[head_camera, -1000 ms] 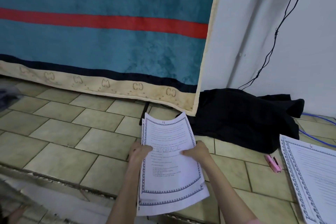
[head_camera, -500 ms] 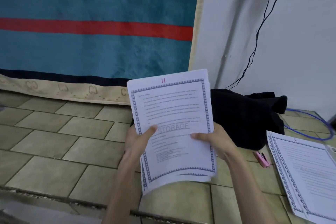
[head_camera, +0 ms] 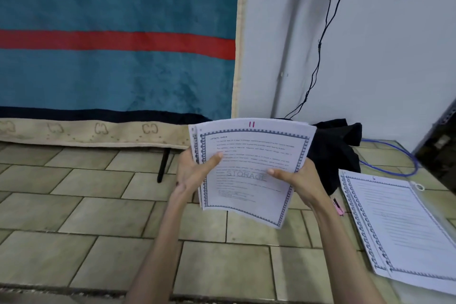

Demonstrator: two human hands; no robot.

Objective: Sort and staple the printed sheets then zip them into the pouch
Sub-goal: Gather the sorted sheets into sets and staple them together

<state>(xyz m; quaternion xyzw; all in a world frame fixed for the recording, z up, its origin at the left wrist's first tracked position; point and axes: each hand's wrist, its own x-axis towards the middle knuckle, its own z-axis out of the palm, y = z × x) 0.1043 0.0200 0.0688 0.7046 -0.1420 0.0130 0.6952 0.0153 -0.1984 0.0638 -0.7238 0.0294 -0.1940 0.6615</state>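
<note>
Two hands, left hand (head_camera: 191,173) and right hand (head_camera: 297,177), grip one held stack (head_camera: 249,170); second stack (head_camera: 404,227) lies right.

Two bare hands in view: left hand (head_camera: 191,173) and right hand (head_camera: 299,179). Two batches of white printed sheets with blue patterned borders: one held stack (head_camera: 249,168), number of sheets not countable, and one flat stack (head_camera: 404,227) on the tiled floor right of the held stack. One small pink stapler (head_camera: 338,206) between the two stacks. One crumpled black cloth (head_camera: 338,153) behind the held stack. One blue cable (head_camera: 394,155), one black cable (head_camera: 320,42).
</note>
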